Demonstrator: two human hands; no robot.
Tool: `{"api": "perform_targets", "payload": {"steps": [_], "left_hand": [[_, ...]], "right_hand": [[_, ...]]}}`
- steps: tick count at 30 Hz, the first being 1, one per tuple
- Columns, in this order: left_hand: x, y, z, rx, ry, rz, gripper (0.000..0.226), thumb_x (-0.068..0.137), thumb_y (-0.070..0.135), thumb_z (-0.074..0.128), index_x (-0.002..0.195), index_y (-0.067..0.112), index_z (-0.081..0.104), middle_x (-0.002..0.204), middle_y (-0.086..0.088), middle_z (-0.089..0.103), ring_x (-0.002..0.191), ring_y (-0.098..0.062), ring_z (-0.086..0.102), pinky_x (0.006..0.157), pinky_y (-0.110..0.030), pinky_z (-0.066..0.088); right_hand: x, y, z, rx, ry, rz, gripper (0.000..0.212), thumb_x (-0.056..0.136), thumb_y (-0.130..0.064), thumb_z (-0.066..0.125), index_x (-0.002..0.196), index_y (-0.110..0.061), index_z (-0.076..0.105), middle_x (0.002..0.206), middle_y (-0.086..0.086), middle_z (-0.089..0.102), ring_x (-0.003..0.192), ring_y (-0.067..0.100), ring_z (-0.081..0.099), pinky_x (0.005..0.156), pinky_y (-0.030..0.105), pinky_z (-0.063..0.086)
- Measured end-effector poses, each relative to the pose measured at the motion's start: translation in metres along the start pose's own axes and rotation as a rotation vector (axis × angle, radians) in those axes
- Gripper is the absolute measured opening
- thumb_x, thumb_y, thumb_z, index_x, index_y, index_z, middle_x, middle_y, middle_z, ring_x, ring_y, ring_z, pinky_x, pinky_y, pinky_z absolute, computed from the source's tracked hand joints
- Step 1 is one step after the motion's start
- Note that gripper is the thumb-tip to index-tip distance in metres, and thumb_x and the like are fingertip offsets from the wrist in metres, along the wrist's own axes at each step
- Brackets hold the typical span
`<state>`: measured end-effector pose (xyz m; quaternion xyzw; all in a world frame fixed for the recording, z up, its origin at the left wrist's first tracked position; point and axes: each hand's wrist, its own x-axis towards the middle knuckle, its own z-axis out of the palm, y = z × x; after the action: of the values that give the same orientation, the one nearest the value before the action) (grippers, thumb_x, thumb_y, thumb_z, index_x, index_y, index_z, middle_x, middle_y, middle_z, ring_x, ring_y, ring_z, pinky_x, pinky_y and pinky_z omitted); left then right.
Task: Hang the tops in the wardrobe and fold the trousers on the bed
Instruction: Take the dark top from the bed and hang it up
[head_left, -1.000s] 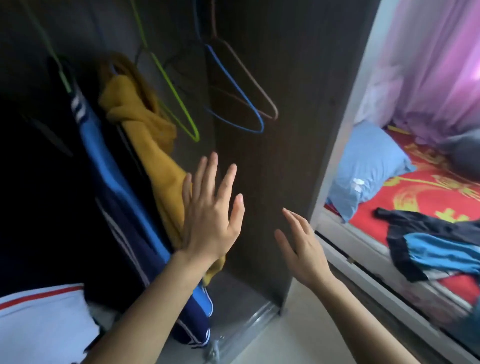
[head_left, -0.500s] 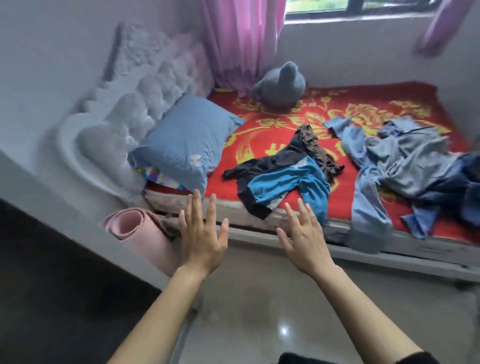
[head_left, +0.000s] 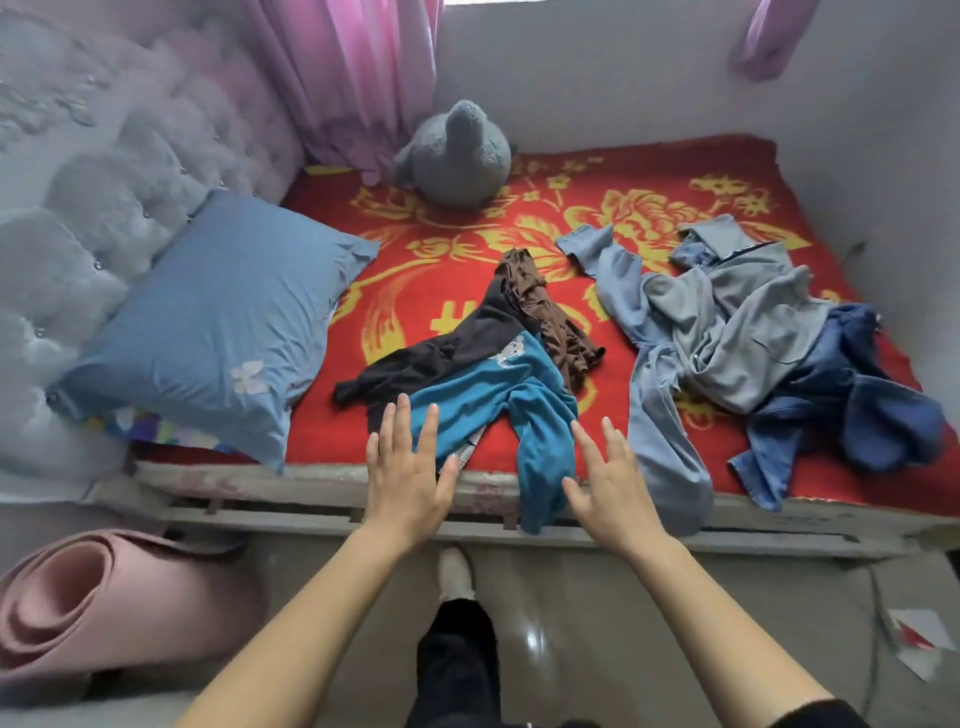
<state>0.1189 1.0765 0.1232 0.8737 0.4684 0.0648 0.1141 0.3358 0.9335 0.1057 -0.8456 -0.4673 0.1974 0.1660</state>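
Observation:
A blue and black top (head_left: 483, 384) lies crumpled near the bed's front edge, one blue sleeve hanging over the side. A brown garment (head_left: 550, 317) lies just behind it. Further right sits a heap of pale grey-blue clothing (head_left: 717, 317) and dark blue denim trousers (head_left: 852, 410). My left hand (head_left: 408, 473) hovers with straight fingers over the top's near left part. My right hand (head_left: 605, 478) is held flat beside the hanging blue sleeve. Neither hand holds anything. The wardrobe is out of view.
The bed (head_left: 415, 244) has a red and gold blanket, a blue pillow (head_left: 218, 322) at the left and a grey plush toy (head_left: 457, 156) at the back. A rolled pink mat (head_left: 104, 608) lies on the floor at left. My foot (head_left: 454, 571) stands by the bed frame.
My view turned from the wardrobe to the bed and then came closer. Both hands, still with straight fingers, moved forward over the blue and black top.

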Motion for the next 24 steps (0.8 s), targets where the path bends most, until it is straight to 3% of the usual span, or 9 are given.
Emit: {"api": "perform_targets", "payload": {"steps": [7, 15, 21, 24], "left_hand": [[0.180, -0.033, 0.044, 0.052, -0.194, 0.033, 0.072, 0.100, 0.048, 0.036, 0.157, 0.020, 0.005, 0.162, -0.013, -0.014, 0.150, -0.028, -0.013, 0.121, -0.047, 0.007], [0.321, -0.058, 0.110, 0.101, -0.444, 0.074, 0.070, 0.101, 0.046, 0.036, 0.157, 0.018, 0.006, 0.163, -0.014, -0.006, 0.150, -0.028, -0.005, 0.118, -0.044, 0.014], [0.367, -0.067, 0.213, 0.187, -0.670, 0.076, 0.075, 0.098, 0.041, 0.045, 0.157, 0.018, 0.004, 0.163, -0.015, -0.008, 0.150, -0.031, -0.004, 0.118, -0.046, 0.019], [0.400, -0.073, 0.255, 0.221, -0.631, 0.085, 0.078, 0.095, 0.035, 0.052, 0.157, 0.017, 0.008, 0.163, -0.016, -0.008, 0.150, -0.033, 0.000, 0.115, -0.047, 0.023]], "right_hand": [[0.151, 0.011, 0.013, -0.037, -0.124, 0.194, 0.074, 0.098, -0.033, 0.051, 0.158, -0.031, 0.010, 0.165, 0.014, -0.004, 0.152, 0.031, 0.001, 0.122, 0.046, 0.018], [0.277, 0.035, 0.049, 0.019, -0.279, 0.424, 0.071, 0.096, -0.031, 0.053, 0.157, -0.022, 0.018, 0.164, 0.016, 0.009, 0.151, 0.032, 0.013, 0.117, 0.047, 0.025], [0.334, 0.063, 0.134, 0.142, -0.386, 0.458, 0.070, 0.099, -0.029, 0.053, 0.157, -0.015, 0.017, 0.165, 0.014, 0.005, 0.150, 0.033, 0.012, 0.117, 0.047, 0.025], [0.375, 0.073, 0.168, 0.120, -0.328, 0.358, 0.063, 0.101, -0.020, 0.048, 0.156, -0.009, 0.020, 0.165, 0.015, 0.008, 0.151, 0.030, 0.011, 0.120, 0.040, 0.019]]}}
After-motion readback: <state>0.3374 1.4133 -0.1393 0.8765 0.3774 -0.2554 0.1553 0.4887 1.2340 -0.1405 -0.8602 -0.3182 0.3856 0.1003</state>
